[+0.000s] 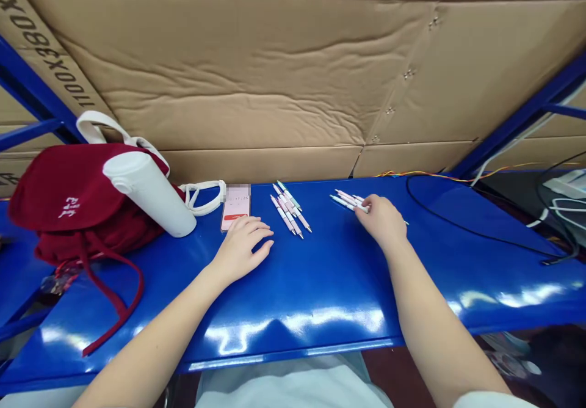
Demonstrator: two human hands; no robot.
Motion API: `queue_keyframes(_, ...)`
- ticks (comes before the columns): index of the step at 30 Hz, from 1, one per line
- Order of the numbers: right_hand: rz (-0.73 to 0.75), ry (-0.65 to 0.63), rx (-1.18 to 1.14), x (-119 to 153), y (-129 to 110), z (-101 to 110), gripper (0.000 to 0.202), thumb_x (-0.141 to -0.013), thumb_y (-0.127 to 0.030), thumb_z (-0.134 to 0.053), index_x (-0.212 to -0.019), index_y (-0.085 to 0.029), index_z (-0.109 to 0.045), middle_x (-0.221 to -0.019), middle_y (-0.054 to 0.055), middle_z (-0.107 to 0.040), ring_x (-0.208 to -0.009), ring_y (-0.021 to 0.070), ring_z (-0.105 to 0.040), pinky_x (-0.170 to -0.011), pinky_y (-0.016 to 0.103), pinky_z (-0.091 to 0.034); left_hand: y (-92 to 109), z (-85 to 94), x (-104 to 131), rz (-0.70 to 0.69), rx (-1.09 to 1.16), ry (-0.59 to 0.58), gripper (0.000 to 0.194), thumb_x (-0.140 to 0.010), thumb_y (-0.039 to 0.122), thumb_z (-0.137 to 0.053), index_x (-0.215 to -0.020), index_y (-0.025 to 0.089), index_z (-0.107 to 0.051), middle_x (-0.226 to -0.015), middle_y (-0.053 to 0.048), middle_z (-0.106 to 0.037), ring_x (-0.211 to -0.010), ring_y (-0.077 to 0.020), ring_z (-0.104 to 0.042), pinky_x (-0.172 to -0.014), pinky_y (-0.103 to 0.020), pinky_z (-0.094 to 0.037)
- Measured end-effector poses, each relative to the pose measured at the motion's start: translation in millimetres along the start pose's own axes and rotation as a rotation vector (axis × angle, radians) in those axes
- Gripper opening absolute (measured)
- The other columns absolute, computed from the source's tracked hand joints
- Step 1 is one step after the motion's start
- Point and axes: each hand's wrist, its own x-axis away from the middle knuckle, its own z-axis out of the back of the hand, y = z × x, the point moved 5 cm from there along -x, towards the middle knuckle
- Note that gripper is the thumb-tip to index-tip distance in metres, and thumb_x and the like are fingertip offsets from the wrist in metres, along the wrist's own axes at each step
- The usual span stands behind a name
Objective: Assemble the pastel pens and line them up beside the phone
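My left hand point(242, 246) lies palm down on the blue surface with its fingers stretched apart, holding nothing. Its fingertips are at the lower edge of a phone point(236, 203) with a lit screen. Right of the phone is a loose pile of several pastel pens point(288, 209), their tips pointing toward me. Farther right, my right hand point(384, 220) is closed over a second bunch of pens point(347, 199), thumb and fingers pressed together on a pen. The hand covers part of this bunch; one tip shows past its right side.
A dark red bag point(91, 194) with a white bottle point(151, 194) leaning on it occupies the left side. A white strap point(204, 197) reaches toward the phone. Cardboard point(274, 72) walls the back. A black cable point(480, 231) crosses the right of the blue shelf point(311, 286).
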Motion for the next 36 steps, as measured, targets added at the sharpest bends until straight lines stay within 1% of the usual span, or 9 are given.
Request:
queue_keyframes(3,-0.073,-0.132,0.086,-8,22,-9,0.024,-0.080,-0.034,-0.053,-0.094,-0.017,-0.061,-0.099,0.014,-0.057,-0.080,0.0252,-0.059,-0.062,0.032,-0.040,2,-0.4,0,-0.018,0.001,-0.030,0.022,-0.087,0.029,-0.050,-0.098,0.020,-0.066,-0.104,-0.005,-0.067,-0.109,-0.0240,-0.052,-0.099,-0.046,-0.039)
queue_keyframes(6,0.013,-0.129,0.123,-8,15,-12,0.018,-0.082,-0.027,-0.051,-0.090,-0.014,-0.061,-0.097,0.016,-0.058,-0.088,0.0285,-0.057,-0.069,0.035,-0.040,3,0.2,0,-0.019,-0.010,-0.031,0.022,-0.088,0.030,-0.049,-0.097,0.020,-0.066,-0.104,-0.005,-0.067,-0.110,-0.0245,-0.052,-0.099,-0.046,-0.039)
queue_keyframes(10,0.308,0.037,-0.069,11,-32,0,0.014,-0.086,-0.022,-0.047,-0.085,-0.014,-0.058,-0.091,0.013,-0.062,-0.089,0.0256,-0.056,-0.080,0.035,-0.039,8,2.9,0,-0.016,-0.053,0.006,0.029,-0.088,0.030,-0.049,-0.112,0.019,-0.061,-0.120,-0.009,-0.058,-0.116,-0.0258,-0.047,-0.100,-0.045,-0.038)
queue_keyframes(13,0.553,-0.112,-0.330,46,-78,-5,0.015,-0.091,-0.025,-0.041,-0.094,-0.018,-0.053,-0.084,0.006,-0.064,-0.078,0.0189,-0.058,-0.070,0.028,-0.041,18,7.0,-3,-0.060,-0.148,0.113,0.039,-0.086,0.029,-0.051,-0.123,0.017,-0.052,-0.134,-0.014,-0.045,-0.124,-0.0290,-0.039,-0.101,-0.046,-0.035)
queue_keyframes(15,0.730,-0.223,-0.328,73,-105,-14,0.013,-0.091,-0.025,-0.042,-0.093,-0.019,-0.054,-0.085,0.005,-0.064,-0.078,0.0179,-0.058,-0.070,0.027,-0.040,24,4.1,-4,-0.122,-0.218,0.129,0.036,-0.087,0.030,-0.050,-0.121,0.017,-0.053,-0.132,-0.014,-0.046,-0.123,-0.0306,-0.039,-0.100,-0.048,-0.034)
queue_keyframes(18,0.891,-0.298,-0.313,98,-126,-25,0.015,-0.092,-0.023,-0.041,-0.094,-0.018,-0.055,-0.091,0.006,-0.064,-0.085,0.0182,-0.058,-0.074,0.028,-0.040,25,-14.7,-4,-0.215,-0.274,-0.062,0.026,-0.093,0.031,-0.041,-0.102,0.018,-0.061,-0.099,-0.009,-0.063,-0.096,-0.0236,-0.056,-0.087,-0.042,-0.041)
queue_keyframes(21,0.894,-0.334,-0.300,101,-128,-31,0.018,-0.093,-0.027,-0.041,-0.097,-0.017,-0.055,-0.093,0.007,-0.064,-0.085,0.0178,-0.058,-0.072,0.027,-0.041,18,-29.0,0,-0.202,-0.260,-0.184,0.033,-0.096,0.032,-0.033,-0.094,0.017,-0.062,-0.077,-0.005,-0.061,-0.073,-0.0172,-0.056,-0.069,-0.031,-0.044)
queue_keyframes(30,1.018,-0.460,-0.131,93,-127,-24,0.022,-0.091,-0.018,-0.040,-0.089,-0.014,-0.061,-0.086,0.008,-0.060,-0.080,0.0174,-0.058,-0.073,0.027,-0.042,17,-26.0,3,-0.248,-0.341,-0.164,0.030,-0.095,0.032,-0.034,-0.095,0.017,-0.060,-0.081,-0.005,-0.059,-0.075,-0.0184,-0.052,-0.063,-0.029,-0.041)
queue_keyframes(36,0.975,-0.400,-0.102,97,-120,-23,0.025,-0.094,-0.023,-0.037,-0.094,-0.015,-0.061,-0.091,0.009,-0.061,-0.082,0.0186,-0.059,-0.073,0.028,-0.043,18,-21.4,3,-0.246,-0.330,-0.163,0.028,-0.094,0.033,-0.037,-0.092,0.018,-0.060,-0.079,-0.004,-0.059,-0.074,-0.0183,-0.051,-0.062,-0.029,-0.040)
